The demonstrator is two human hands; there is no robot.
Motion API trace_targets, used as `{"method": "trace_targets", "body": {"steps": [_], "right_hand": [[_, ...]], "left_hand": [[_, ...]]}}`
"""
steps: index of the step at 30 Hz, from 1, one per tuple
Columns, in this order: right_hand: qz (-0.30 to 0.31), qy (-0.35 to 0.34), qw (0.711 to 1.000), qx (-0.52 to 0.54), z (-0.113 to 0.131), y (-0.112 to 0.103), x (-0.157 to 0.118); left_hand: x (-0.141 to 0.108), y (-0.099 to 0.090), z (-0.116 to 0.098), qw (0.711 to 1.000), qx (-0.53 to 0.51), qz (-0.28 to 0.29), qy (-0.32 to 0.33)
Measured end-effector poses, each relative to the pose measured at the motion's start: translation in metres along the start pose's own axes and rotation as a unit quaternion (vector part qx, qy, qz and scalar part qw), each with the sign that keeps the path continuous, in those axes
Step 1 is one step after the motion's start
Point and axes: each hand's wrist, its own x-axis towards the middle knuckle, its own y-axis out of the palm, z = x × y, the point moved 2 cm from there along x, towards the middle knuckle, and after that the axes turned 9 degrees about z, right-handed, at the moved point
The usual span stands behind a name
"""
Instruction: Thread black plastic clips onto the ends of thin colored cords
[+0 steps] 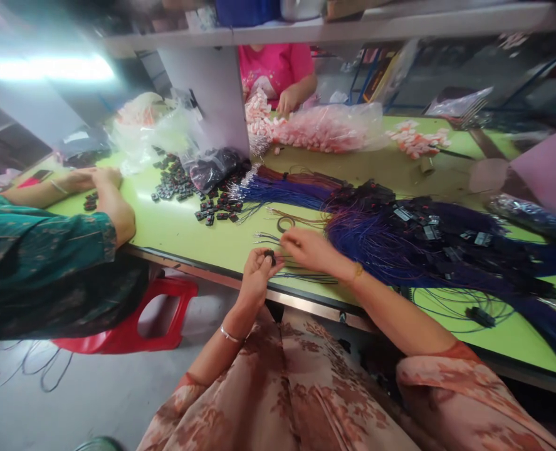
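My left hand [257, 270] is closed around a small black connector housing [269, 255], held just above the table's front edge. Right beside it, my right hand [306, 249] has its fingers pinched together; whatever they grip is too small to make out. Several thin dark wires [266, 238] with metal tips stick out to the left of the right fingertips. More wires [306, 277] lie on the table under my hands. A roll of tape [286, 223] is just beyond the right hand.
Bundled blue wires [282, 191] with black connectors [430, 232] cover the table's right side. Loose black housings [177, 181] lie left of a dark bag [214, 168]. A co-worker's arms [113, 194] rest at left; another person [278, 69] sits opposite by pinkish-white parts [325, 128].
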Motion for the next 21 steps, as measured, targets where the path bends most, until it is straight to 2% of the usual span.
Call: {"method": "trace_targets", "body": {"steps": [2,3,5,7,10,13,21], "right_hand": [[-0.048,0.057,0.997,-0.016,-0.023,-0.021,0.017],[-0.048,0.096,0.993,-0.039,-0.036,-0.028,0.027],[-0.01,0.166,0.983,-0.082,-0.058,-0.032,0.046],[0.041,0.204,0.973,-0.103,-0.074,-0.027,0.061],[0.082,0.222,0.965,-0.112,-0.086,-0.014,0.071],[0.092,0.217,0.964,-0.122,-0.088,-0.006,0.072],[0.043,0.194,0.967,-0.158,-0.083,-0.006,0.062]], "left_hand": [[0.004,0.002,-0.002,1.0,-0.01,0.013,0.009],[0.006,0.003,-0.002,1.0,-0.015,0.015,0.006],[0.01,0.003,0.003,1.0,-0.026,0.014,-0.005],[0.012,0.002,0.009,0.999,-0.036,0.013,-0.014],[0.013,0.0,0.015,0.998,-0.047,0.024,-0.016],[0.013,-0.002,0.016,0.998,-0.049,0.034,-0.019],[0.012,-0.003,0.016,0.997,-0.052,0.045,-0.024]]}}
